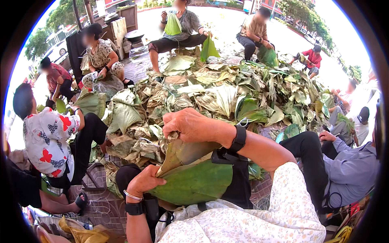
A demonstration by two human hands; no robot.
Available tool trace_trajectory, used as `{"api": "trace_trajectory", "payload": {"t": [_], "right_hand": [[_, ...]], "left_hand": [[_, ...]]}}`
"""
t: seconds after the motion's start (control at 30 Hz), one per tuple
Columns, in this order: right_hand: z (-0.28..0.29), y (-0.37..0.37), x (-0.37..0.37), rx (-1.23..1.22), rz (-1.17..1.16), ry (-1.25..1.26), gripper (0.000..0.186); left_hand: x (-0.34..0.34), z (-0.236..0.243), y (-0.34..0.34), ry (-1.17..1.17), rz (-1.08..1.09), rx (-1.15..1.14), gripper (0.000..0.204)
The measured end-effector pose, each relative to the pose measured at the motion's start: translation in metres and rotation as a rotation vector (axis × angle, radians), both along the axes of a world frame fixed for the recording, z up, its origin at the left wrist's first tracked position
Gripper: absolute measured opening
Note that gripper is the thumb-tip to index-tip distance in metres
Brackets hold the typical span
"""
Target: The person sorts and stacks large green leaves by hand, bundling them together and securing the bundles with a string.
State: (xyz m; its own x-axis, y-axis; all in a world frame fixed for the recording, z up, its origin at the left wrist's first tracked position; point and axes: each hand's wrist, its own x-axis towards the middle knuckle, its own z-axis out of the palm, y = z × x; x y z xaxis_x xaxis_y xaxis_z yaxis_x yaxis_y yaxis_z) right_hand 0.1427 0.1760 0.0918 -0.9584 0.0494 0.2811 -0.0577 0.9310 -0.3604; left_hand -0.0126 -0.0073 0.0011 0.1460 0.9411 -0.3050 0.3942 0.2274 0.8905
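Holds a large leaf (pixel 198 182) over the lap, stretched between both hands, showing green on the lower part and yellowish-brown on the upper fold. Grips its left edge with the left hand (pixel 142 181), laying the thumb on the upper face and tucking the other fingers beneath, mostly out of sight; cannot tell how far those curl. Closes the right hand (pixel 192 125) tightly, higher up and farther from the body, with fingers bent around the leaf's crumpled brownish upper end. Wears a black band on each wrist, plus a white bracelet (pixel 133 197) on the left one, and a pale floral garment (pixel 251 220). Faces, just beyond the hands, a wide pile of leaves (pixel 219 95), mixing green with dry brown. Has for company a person in a white shirt (pixel 50 141) with red and dark shapes, seated to the left, and a person in a greyish-blue shirt (pixel 348 168), seated to the right. Looks across, too, toward a person in dark trousers (pixel 190 22) with a green leaf in each hand. Shows patterned paving (pixel 99 208) at lower left.
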Motion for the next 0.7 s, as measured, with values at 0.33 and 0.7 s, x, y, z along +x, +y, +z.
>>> {"api": "trace_trajectory", "payload": {"t": [0.33,0.7], "right_hand": [[-0.014,0.059,0.001,-0.801,-0.492,0.427,0.013],[0.004,0.062,0.026,-0.749,-0.318,0.271,0.026]], "left_hand": [[-0.007,-0.008,-0.013,0.028,0.070,0.029,0.027],[-0.010,-0.016,-0.016,-0.037,0.114,-0.003,0.026]]}}
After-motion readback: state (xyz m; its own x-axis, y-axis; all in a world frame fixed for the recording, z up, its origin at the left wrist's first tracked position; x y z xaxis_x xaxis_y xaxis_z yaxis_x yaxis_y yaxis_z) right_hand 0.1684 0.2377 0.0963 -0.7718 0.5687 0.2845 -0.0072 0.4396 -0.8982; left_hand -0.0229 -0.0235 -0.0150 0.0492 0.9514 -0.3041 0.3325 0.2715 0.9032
